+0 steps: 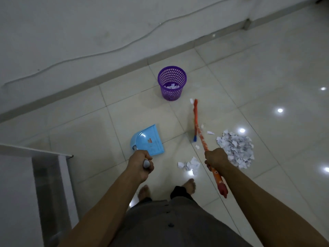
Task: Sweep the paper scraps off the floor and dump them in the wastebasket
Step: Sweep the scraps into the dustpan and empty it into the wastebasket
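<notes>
Scraps (pixel 235 148) lie mostly in one heap at about two o'clock from my feet, with a smaller clump (pixel 189 164) at twelve just past my toes and a few strays beside the broom (pixel 200 134). Some sit in the basket (pixel 171 82), farther out at twelve near the wall.

I judge them feather-light and thin, likely to skid on this glossy floor (pixel 267 77) and flutter at any quick stroke. They are not for fingers. I would gather them with short, low strokes and press the pan lip flat so they don't slip beneath.

My left hand (pixel 141 163) is wrapped tight round the handle of the dustpan (pixel 148 139), which is at ten o'clock. My right hand (pixel 216 158) is fisted round the broom handle partway down, the end sticking out behind it.

I see the broom head edge-on, so its bristles are hard to make out, and I cannot tell whether they touch the floor. Nor can I tell whether the pan rests on the tile or hangs above it. My right hand covers the heap's near edge, the basket's wall hides how full it is, and the light is dim.
</notes>
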